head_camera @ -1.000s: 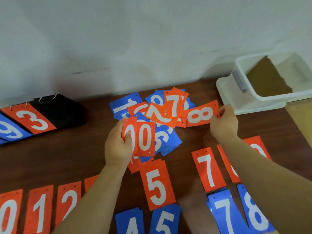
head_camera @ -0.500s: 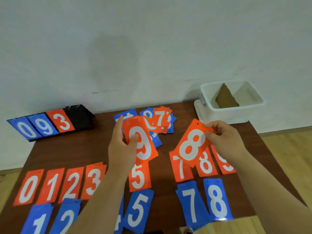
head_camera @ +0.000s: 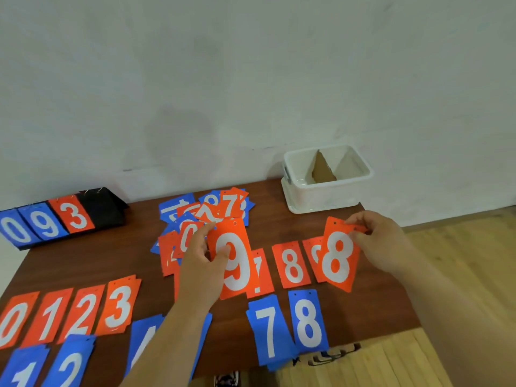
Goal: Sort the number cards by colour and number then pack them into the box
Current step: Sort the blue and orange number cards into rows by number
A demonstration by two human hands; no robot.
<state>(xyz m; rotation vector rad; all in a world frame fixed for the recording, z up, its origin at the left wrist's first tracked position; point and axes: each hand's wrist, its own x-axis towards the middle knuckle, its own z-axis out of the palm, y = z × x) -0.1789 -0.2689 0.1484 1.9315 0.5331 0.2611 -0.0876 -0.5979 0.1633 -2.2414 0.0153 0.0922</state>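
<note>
At seven o'clock the blue 1 card (head_camera: 25,367) and blue 2 card (head_camera: 71,361) run off the bottom edge. The left forearm (head_camera: 178,325) covers most of another blue card (head_camera: 143,339); the 9 card (head_camera: 237,263) half hides an orange card (head_camera: 262,277).

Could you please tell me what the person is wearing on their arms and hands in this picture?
Both are bare. The left hand and right hand wear no gloves, and no ring, watch or bracelet shows. The left forearm and right forearm are uncovered up to the frame's edge, so no sleeve is in view.
</note>
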